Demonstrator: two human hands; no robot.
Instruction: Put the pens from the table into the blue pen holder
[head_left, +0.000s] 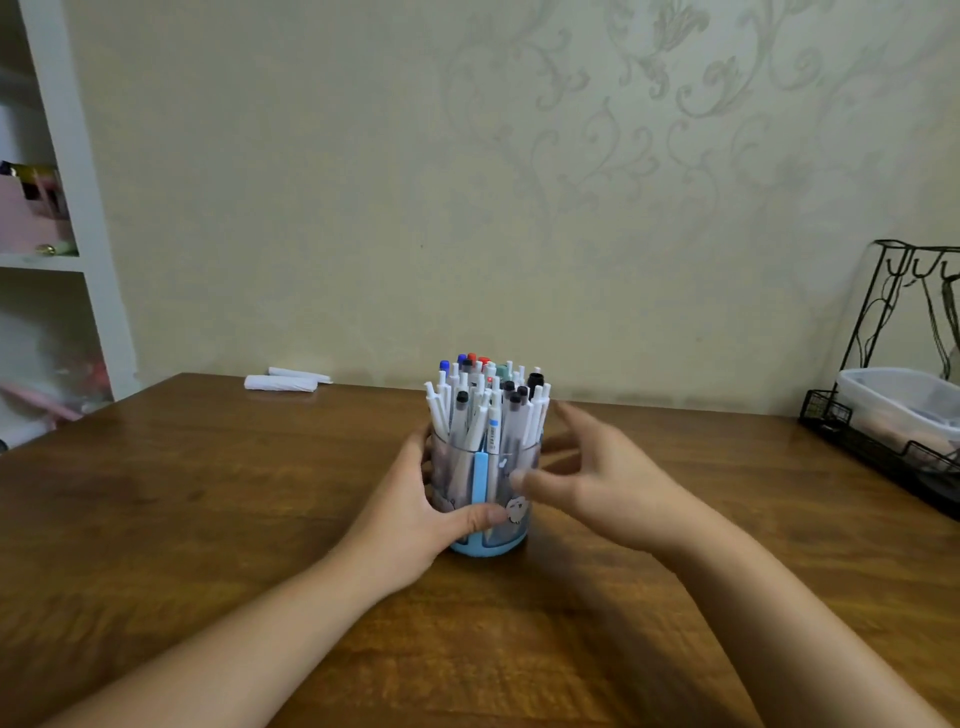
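Observation:
The blue pen holder (485, 545), clear-walled with a blue base and rib, stands upright at the middle of the wooden table (208, 493). Several white pens (485, 405) with black, blue and red tips stand packed inside it. My left hand (415, 519) grips the holder's left side, thumb across the front near a small sticker. My right hand (597, 478) hovers just right of the holder, fingers spread and relaxed, holding nothing; it is blurred. No loose pens lie on the visible table.
Two white rolled items (283, 382) lie at the table's far edge by the wall. A black wire rack (893, 364) holding a clear plastic box (904, 405) stands at the right. White shelves (57, 208) rise at the left.

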